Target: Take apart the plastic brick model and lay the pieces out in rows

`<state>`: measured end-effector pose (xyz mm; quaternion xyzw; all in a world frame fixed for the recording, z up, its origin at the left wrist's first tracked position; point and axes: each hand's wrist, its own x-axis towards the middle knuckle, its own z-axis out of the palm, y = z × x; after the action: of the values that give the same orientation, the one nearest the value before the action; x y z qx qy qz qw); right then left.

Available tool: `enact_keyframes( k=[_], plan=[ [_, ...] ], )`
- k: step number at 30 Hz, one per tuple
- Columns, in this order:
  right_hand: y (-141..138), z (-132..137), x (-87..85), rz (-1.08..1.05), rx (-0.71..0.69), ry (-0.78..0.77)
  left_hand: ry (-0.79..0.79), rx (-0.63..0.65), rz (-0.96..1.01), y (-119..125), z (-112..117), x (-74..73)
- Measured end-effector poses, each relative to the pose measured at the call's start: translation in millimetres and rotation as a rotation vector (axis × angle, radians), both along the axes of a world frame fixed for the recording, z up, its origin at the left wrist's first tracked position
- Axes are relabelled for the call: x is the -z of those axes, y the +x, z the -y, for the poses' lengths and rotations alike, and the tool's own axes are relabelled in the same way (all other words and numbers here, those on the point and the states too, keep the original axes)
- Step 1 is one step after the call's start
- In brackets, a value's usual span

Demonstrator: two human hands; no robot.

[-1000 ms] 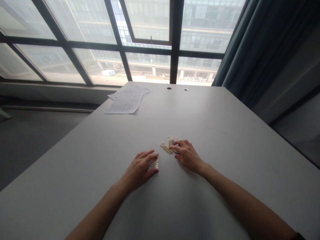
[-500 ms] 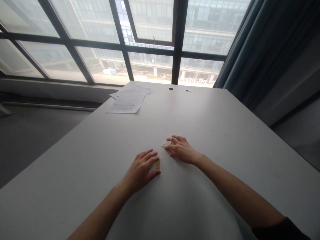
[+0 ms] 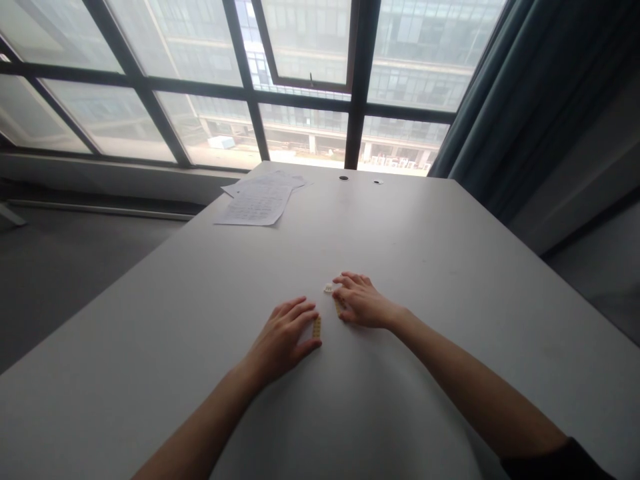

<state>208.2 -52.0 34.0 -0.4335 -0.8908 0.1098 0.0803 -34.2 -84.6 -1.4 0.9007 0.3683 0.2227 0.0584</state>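
While the left hand (image 3: pixel 284 333) pinches a narrow, studded yellow strip (image 3: pixel 317 328), the right hand (image 3: pixel 364 301) grasps a half-hidden yellowish piece (image 3: pixel 338 307).

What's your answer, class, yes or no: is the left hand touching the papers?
No: the left hand touches a yellow brick, short of the papers, which lie toward the far end of the table.

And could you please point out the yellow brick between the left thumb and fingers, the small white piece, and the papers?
Yellow brick (image 3: pixel 317 328): head view, middle of its visible face.
Small white piece (image 3: pixel 328 289): head view, its visible middle.
Papers (image 3: pixel 256 204): head view, the nearest sheet's printed face.
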Motion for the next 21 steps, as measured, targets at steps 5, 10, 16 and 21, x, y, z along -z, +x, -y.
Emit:
enact_keyframes(
  k=[5, 10, 16, 21],
  plan=[
    [-0.7, 2.5, -0.9, -0.057, -0.012, 0.057, -0.001, 0.004, 0.003, 0.7, -1.4, 0.3],
    [5.4, 8.4, 0.4, -0.269, 0.031, 0.04, -0.017, -0.002, -0.026, 0.6, -2.4, 1.9],
    [11.3, 37.0, 0.3, -1.095, 0.135, -0.452, 0.029, -0.002, -0.01, 1.1, -3.4, -0.4],
    [3.9, 72.1, -0.8, -1.525, 0.231, -0.826, 0.171, 0.016, 0.259, 30.6, 13.5, -34.6]
  ],
)
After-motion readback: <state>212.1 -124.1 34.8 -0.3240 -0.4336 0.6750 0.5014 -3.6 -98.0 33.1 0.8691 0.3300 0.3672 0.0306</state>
